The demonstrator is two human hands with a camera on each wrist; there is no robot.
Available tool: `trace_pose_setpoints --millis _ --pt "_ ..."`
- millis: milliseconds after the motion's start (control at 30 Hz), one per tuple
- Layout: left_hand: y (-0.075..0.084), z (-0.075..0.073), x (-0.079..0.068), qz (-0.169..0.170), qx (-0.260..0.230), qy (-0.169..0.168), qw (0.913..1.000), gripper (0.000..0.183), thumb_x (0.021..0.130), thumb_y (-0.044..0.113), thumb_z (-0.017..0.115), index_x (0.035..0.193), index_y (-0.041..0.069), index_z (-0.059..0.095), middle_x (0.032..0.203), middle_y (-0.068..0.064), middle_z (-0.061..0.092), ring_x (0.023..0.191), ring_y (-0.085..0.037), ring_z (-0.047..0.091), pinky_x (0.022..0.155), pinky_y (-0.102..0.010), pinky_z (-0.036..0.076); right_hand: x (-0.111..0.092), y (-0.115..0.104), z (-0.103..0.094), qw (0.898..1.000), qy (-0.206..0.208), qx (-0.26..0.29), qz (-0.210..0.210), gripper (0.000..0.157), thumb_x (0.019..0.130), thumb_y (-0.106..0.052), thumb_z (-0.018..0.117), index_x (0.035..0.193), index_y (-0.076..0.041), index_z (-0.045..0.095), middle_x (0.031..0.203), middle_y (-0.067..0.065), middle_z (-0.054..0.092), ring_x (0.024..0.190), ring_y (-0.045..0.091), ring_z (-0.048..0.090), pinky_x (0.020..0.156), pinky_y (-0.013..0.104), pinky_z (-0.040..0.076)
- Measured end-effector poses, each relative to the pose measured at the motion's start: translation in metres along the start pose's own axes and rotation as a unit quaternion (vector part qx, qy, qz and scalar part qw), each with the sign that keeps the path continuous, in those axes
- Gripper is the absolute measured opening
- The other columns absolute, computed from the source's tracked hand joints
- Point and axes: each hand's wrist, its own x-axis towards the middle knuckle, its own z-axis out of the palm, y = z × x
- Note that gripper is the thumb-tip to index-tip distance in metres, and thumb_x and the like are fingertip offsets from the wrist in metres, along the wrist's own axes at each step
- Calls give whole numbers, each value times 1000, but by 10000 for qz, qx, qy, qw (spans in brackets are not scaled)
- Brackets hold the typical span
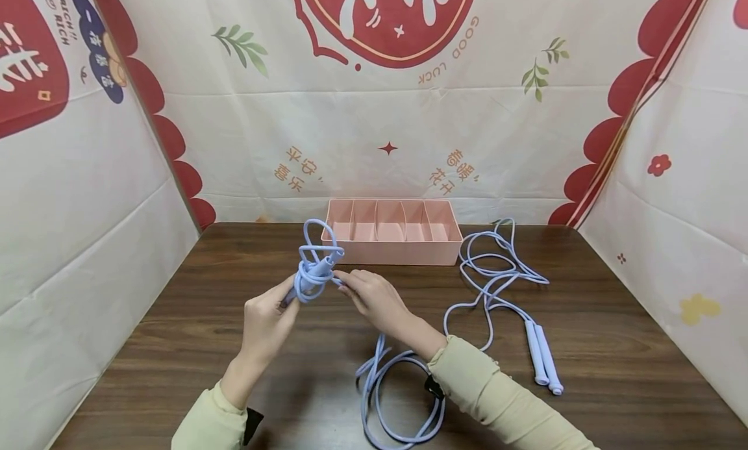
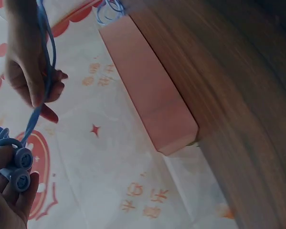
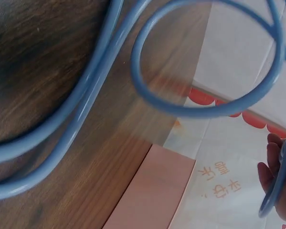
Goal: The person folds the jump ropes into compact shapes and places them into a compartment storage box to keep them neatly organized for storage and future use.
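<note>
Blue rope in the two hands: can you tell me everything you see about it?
The rope is pale blue and smooth, and looks like plastic or rubber. Its two handles sit side by side, with round ends, and cord is wound around them in loops. The bundle is tilted, held up above the table. The left hand grips the handles, and the right hand holds cord leading from them.

Left hand (image 1: 269, 320) raised, gripping, right hand (image 1: 375, 302) pinching nearby, left forearm (image 1: 213, 414) and right forearm (image 1: 497, 395) angled inward
</note>
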Motion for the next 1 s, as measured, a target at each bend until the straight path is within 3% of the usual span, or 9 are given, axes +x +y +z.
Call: trace_pose_setpoints --millis 367,467,600,833,900,1000 --pt "-13 2 -1 -264 407 280 9984 31 63 -16 64 92 -5 68 82 -18 68 68 -29 67 54 -38 50 -3 -10 0 9952 -671 -343 630 25 83 -6 59 108 -4 58 77 -3 54 66 11 49 58 25 42" --pt "-16 2 -1 -351 529 391 9972 30 64 -14 64 92 -6 68 82 -19 68 68 -30 66 54 -39 50 -4 -15 -1 9917 -772 -219 1005 21 84 -10 61 105 -6 61 76 -4 54 65 9 49 56 24 42" --pt "-19 1 -3 -435 723 554 9949 29 65 -12 64 93 -6 67 81 -20 67 66 -31 66 52 -41 49 -2 -25 -5 9813 -700 333 1763 19 83 -14 64 100 -7 65 77 -3 57 65 11 56 56 20 42" --pt "-20 0 -2 -584 934 825 9905 24 70 -6 61 93 -5 66 80 -21 67 63 -33 64 48 -43 44 1 -36 -16 9426 -526 1515 2928 25 74 -4 70 98 -1 67 81 9 58 64 17 59 56 20 46" --pt "-20 -1 -1 -594 959 897 9896 23 70 -6 61 93 -5 66 79 -21 67 63 -33 64 47 -44 44 2 -36 -19 9228 -558 2078 3196 28 74 0 68 102 3 65 87 15 59 60 20 61 54 22 49" --pt "-20 -2 0 -598 975 923 9891 23 70 -6 62 93 -7 66 80 -21 67 64 -34 64 47 -45 44 4 -36 -22 8757 -634 3021 3714 35 78 4 63 113 8 58 81 24 62 52 21 62 50 30 52"
